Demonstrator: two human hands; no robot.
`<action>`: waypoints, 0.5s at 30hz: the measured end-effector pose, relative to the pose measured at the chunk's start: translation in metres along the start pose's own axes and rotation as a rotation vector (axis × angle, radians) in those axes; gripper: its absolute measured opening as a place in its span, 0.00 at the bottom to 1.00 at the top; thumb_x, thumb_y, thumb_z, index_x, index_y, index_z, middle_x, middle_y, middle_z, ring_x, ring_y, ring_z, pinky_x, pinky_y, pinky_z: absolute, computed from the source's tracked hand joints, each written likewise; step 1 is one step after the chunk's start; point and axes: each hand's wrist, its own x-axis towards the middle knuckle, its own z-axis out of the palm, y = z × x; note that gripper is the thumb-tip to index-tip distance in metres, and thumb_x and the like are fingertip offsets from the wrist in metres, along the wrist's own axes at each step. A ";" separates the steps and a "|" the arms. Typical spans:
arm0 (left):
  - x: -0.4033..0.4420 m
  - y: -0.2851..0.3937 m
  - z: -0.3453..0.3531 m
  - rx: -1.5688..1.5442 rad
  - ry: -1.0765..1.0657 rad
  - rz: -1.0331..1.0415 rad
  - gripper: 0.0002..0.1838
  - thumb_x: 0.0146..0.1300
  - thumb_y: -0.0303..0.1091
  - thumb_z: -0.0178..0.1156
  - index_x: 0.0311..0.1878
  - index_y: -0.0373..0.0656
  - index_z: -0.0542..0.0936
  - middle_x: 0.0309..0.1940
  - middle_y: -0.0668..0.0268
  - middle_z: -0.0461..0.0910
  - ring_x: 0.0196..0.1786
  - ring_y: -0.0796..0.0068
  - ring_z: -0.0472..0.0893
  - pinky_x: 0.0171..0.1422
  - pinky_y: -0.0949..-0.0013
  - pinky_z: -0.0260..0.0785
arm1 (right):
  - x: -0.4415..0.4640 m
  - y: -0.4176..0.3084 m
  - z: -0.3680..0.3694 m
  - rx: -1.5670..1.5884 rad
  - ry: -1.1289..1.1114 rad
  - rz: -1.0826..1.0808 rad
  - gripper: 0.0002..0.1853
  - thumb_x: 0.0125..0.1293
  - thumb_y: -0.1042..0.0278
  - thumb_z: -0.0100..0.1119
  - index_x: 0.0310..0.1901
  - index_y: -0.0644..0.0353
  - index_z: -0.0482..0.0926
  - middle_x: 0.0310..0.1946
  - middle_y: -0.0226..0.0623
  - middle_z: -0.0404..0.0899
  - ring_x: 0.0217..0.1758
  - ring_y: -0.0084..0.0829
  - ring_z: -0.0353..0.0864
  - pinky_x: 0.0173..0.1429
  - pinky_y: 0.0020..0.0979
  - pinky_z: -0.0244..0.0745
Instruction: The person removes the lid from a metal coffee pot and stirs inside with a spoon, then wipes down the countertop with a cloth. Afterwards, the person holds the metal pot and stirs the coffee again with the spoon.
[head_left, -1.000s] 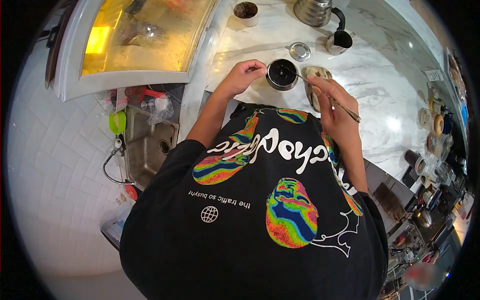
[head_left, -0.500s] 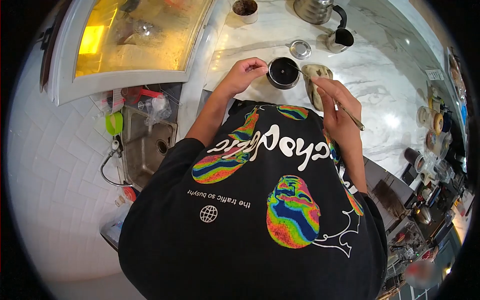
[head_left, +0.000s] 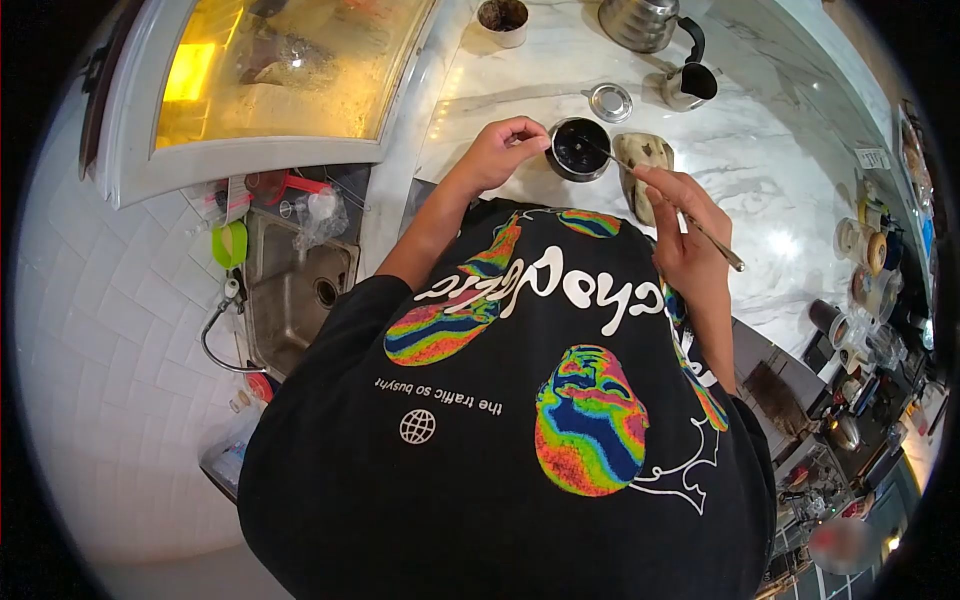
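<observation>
1. Black, glossy contents sit in a round cup on the marble-patterned counter, between the 2 hands.
2. The right hand grips a slim metal utensil between thumb and fingers; its far end dips inside the cup, its tip lost in the dark.
3. The left hand has thumb and index finger drawn together at the cup's rim; I can't tell whether they grip it.
4. Upside down on the black shirt, I read "the traffic so busyhr" beside a globe outline; bigger white script is partly folded.
5. Both forearms reach forward, the right hand palm-inward, utensil slanting.
</observation>
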 end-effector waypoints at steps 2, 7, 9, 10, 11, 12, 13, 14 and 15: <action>0.001 0.001 0.000 -0.004 -0.005 0.028 0.10 0.75 0.36 0.69 0.50 0.39 0.87 0.44 0.72 0.87 0.49 0.81 0.81 0.60 0.70 0.74 | -0.002 0.001 -0.002 -0.010 0.018 0.008 0.21 0.71 0.87 0.63 0.61 0.54 0.86 0.46 0.48 0.90 0.41 0.45 0.90 0.45 0.34 0.83; 0.003 -0.004 0.001 -0.028 -0.010 0.038 0.10 0.75 0.36 0.69 0.49 0.39 0.87 0.44 0.71 0.87 0.49 0.81 0.81 0.60 0.70 0.74 | 0.003 0.005 0.002 -0.033 0.043 -0.027 0.22 0.71 0.88 0.62 0.61 0.54 0.85 0.47 0.48 0.90 0.42 0.46 0.90 0.45 0.35 0.83; 0.003 -0.003 -0.001 -0.027 -0.017 0.036 0.10 0.75 0.36 0.69 0.49 0.39 0.87 0.44 0.71 0.87 0.49 0.81 0.81 0.60 0.70 0.73 | 0.000 0.003 0.002 -0.013 0.027 -0.009 0.22 0.71 0.88 0.62 0.61 0.55 0.85 0.47 0.48 0.89 0.42 0.47 0.90 0.46 0.36 0.83; 0.003 -0.005 -0.001 -0.025 -0.023 0.036 0.10 0.75 0.36 0.69 0.50 0.40 0.87 0.44 0.71 0.87 0.49 0.81 0.81 0.60 0.70 0.73 | -0.002 0.003 0.001 -0.013 0.025 0.000 0.22 0.70 0.88 0.62 0.61 0.55 0.85 0.47 0.48 0.89 0.43 0.47 0.90 0.46 0.36 0.83; 0.005 -0.007 -0.003 -0.023 -0.029 0.037 0.10 0.75 0.36 0.69 0.50 0.40 0.87 0.44 0.71 0.87 0.49 0.81 0.81 0.60 0.70 0.73 | -0.002 0.004 -0.001 -0.014 0.023 0.008 0.22 0.70 0.88 0.62 0.61 0.55 0.85 0.47 0.48 0.89 0.43 0.47 0.90 0.46 0.36 0.83; 0.006 -0.006 -0.003 -0.021 -0.025 0.038 0.10 0.75 0.36 0.69 0.50 0.40 0.87 0.44 0.71 0.87 0.49 0.81 0.81 0.60 0.70 0.73 | -0.001 0.005 -0.001 -0.016 0.041 0.006 0.21 0.70 0.88 0.63 0.61 0.55 0.85 0.46 0.48 0.89 0.43 0.47 0.90 0.46 0.36 0.83; 0.005 -0.005 -0.002 -0.021 -0.021 0.037 0.10 0.75 0.36 0.69 0.50 0.40 0.87 0.44 0.71 0.87 0.49 0.81 0.81 0.60 0.70 0.73 | -0.001 0.005 -0.002 -0.017 0.058 0.006 0.21 0.70 0.87 0.63 0.60 0.55 0.85 0.46 0.48 0.90 0.43 0.47 0.90 0.46 0.36 0.83; 0.004 -0.005 -0.002 -0.021 -0.019 0.033 0.10 0.75 0.36 0.69 0.50 0.40 0.87 0.44 0.72 0.87 0.49 0.81 0.81 0.60 0.70 0.73 | -0.002 0.005 -0.002 -0.018 0.074 0.009 0.21 0.70 0.87 0.63 0.60 0.55 0.85 0.46 0.48 0.90 0.43 0.47 0.90 0.46 0.36 0.83; 0.003 -0.004 -0.002 -0.013 -0.015 0.027 0.10 0.75 0.36 0.69 0.50 0.40 0.87 0.44 0.71 0.87 0.49 0.81 0.81 0.60 0.70 0.73 | -0.002 0.005 -0.001 -0.028 0.075 0.006 0.21 0.70 0.87 0.64 0.60 0.55 0.85 0.46 0.48 0.90 0.43 0.47 0.90 0.46 0.36 0.83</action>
